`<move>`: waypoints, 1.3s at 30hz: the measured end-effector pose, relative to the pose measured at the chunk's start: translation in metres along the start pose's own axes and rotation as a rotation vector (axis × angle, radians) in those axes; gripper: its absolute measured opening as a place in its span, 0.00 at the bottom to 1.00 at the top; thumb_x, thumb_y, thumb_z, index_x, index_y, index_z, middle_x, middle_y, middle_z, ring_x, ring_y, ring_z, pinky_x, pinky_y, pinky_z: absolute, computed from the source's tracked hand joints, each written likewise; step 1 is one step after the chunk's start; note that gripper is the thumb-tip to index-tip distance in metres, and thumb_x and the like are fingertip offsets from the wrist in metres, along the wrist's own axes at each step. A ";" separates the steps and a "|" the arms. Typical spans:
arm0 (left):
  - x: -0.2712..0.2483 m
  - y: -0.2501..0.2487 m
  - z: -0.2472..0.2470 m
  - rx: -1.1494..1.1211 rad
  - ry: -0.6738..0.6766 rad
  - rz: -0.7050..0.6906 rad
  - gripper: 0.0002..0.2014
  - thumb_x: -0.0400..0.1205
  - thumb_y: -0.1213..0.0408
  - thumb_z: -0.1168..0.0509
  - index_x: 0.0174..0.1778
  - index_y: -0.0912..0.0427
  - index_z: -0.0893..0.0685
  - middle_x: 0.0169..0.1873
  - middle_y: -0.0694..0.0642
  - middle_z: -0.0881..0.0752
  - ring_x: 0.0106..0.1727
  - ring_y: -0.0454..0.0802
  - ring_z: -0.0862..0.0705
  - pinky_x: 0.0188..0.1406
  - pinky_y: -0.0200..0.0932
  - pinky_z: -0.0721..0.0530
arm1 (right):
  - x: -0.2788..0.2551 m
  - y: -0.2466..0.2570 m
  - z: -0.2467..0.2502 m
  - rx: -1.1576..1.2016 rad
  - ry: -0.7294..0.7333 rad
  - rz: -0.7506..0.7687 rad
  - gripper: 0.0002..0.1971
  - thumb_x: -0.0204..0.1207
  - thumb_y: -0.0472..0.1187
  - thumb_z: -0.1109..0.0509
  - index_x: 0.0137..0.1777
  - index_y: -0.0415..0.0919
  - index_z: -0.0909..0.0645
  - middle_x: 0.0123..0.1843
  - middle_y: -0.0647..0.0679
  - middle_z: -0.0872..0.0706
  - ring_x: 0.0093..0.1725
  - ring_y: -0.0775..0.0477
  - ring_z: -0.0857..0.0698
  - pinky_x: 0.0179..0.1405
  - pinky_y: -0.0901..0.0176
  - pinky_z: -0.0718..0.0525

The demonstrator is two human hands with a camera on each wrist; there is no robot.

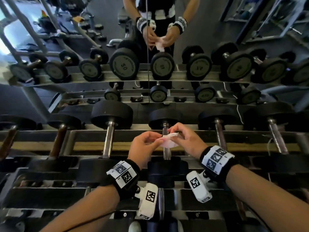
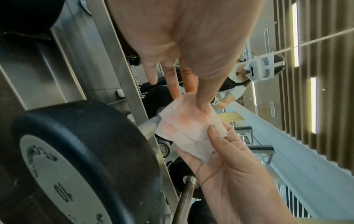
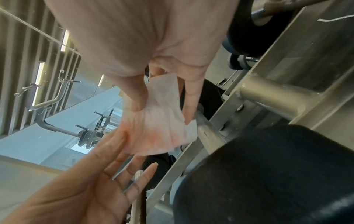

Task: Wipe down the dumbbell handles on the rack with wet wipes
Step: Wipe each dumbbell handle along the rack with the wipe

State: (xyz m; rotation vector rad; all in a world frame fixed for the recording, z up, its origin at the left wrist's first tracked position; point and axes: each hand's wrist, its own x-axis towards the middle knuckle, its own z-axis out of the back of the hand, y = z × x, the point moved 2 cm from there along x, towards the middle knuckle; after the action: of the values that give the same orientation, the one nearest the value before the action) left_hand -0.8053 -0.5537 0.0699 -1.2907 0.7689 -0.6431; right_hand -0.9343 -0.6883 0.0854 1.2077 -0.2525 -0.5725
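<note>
A damp white wet wipe with a pinkish tint is stretched between my two hands, just above the steel handle of the middle dumbbell on the rack. My left hand pinches its left edge, my right hand its upper right edge. In the left wrist view my left hand pinches the wipe between thumb and fingers, and the right thumb presses on it from below. The right wrist view shows my right hand pinching the wipe beside the handle.
Black dumbbells with steel handles lie side by side on the metal rack rail, and two at the left have rusty handles. A mirror behind the rack reflects me and more dumbbells. A lower tier sits under my wrists.
</note>
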 end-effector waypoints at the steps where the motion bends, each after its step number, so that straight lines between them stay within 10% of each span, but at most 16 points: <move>1: 0.001 0.002 0.003 0.036 0.001 -0.010 0.05 0.77 0.68 0.23 0.44 0.53 0.10 0.40 0.51 0.07 0.46 0.47 0.10 0.49 0.36 0.13 | -0.003 -0.002 -0.003 -0.008 -0.030 -0.009 0.10 0.79 0.30 0.30 0.49 0.48 0.22 0.56 0.43 0.14 0.52 0.44 0.15 0.57 0.45 0.16; 4: 0.008 0.006 0.016 0.195 0.012 -0.015 0.06 0.78 0.67 0.25 0.39 0.50 0.09 0.36 0.49 0.08 0.41 0.45 0.11 0.44 0.37 0.13 | -0.015 -0.013 -0.009 0.004 -0.081 -0.057 0.14 0.78 0.30 0.28 0.53 0.51 0.22 0.55 0.44 0.15 0.52 0.43 0.13 0.56 0.50 0.16; 8: 0.033 -0.003 0.035 0.364 0.063 -0.082 0.08 0.80 0.65 0.28 0.39 0.46 0.12 0.38 0.47 0.10 0.40 0.42 0.13 0.43 0.36 0.15 | -0.049 -0.036 -0.008 -0.101 -0.155 -0.090 0.12 0.79 0.36 0.27 0.55 0.54 0.22 0.55 0.57 0.16 0.55 0.65 0.17 0.59 0.64 0.19; 12: 0.064 -0.032 0.019 0.543 0.144 -0.277 0.08 0.83 0.61 0.33 0.42 0.42 0.15 0.41 0.40 0.12 0.44 0.30 0.16 0.40 0.20 0.24 | -0.090 -0.068 -0.015 0.035 -0.186 -0.235 0.10 0.78 0.45 0.26 0.58 0.56 0.17 0.59 0.58 0.13 0.62 0.63 0.17 0.70 0.54 0.21; 19: 0.069 -0.016 -0.042 1.110 0.709 -0.478 0.08 0.88 0.62 0.41 0.58 0.53 0.18 0.47 0.58 0.11 0.48 0.58 0.14 0.50 0.53 0.16 | -0.102 -0.087 -0.025 0.118 -0.256 -0.195 0.16 0.74 0.45 0.22 0.60 0.61 0.16 0.60 0.66 0.13 0.63 0.69 0.19 0.69 0.59 0.22; 26: 0.067 0.007 -0.032 1.184 0.821 -0.438 0.13 0.83 0.54 0.31 0.63 0.47 0.19 0.57 0.48 0.11 0.55 0.49 0.12 0.55 0.38 0.21 | -0.099 -0.098 -0.023 0.110 -0.260 -0.245 0.17 0.70 0.52 0.22 0.58 0.68 0.17 0.60 0.71 0.15 0.66 0.68 0.21 0.72 0.52 0.25; 29: 0.067 0.007 -0.033 1.301 0.892 -0.689 0.18 0.79 0.61 0.25 0.65 0.49 0.13 0.66 0.50 0.13 0.71 0.49 0.19 0.67 0.23 0.35 | -0.099 -0.098 -0.023 0.109 -0.254 -0.242 0.18 0.71 0.51 0.22 0.59 0.68 0.17 0.61 0.71 0.15 0.66 0.69 0.22 0.73 0.49 0.25; 32: 0.062 0.005 -0.035 1.322 1.000 -1.053 0.24 0.66 0.65 0.16 0.58 0.52 0.12 0.61 0.52 0.11 0.68 0.49 0.19 0.71 0.33 0.35 | -0.100 -0.098 -0.026 0.117 -0.261 -0.223 0.17 0.74 0.48 0.23 0.60 0.66 0.18 0.62 0.69 0.16 0.67 0.68 0.22 0.70 0.51 0.22; 36: 0.081 0.015 -0.034 1.573 1.253 -0.986 0.24 0.88 0.60 0.41 0.82 0.44 0.32 0.83 0.43 0.33 0.86 0.47 0.41 0.85 0.47 0.42 | -0.106 -0.094 -0.038 0.130 -0.328 -0.198 0.16 0.77 0.46 0.26 0.62 0.64 0.19 0.63 0.69 0.18 0.66 0.69 0.23 0.62 0.66 0.25; 39: 0.089 0.009 -0.042 1.604 1.261 -1.007 0.24 0.89 0.62 0.42 0.82 0.46 0.31 0.81 0.44 0.30 0.83 0.47 0.37 0.83 0.47 0.37 | -0.107 -0.089 -0.053 0.142 -0.406 -0.215 0.19 0.76 0.51 0.25 0.66 0.59 0.24 0.66 0.59 0.21 0.67 0.63 0.24 0.64 0.66 0.26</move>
State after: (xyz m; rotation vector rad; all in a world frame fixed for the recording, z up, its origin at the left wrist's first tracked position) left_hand -0.7860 -0.6472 0.0442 0.5208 0.1885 -2.3229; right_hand -1.0232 -0.6082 -0.0036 1.2564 -0.5163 -1.0030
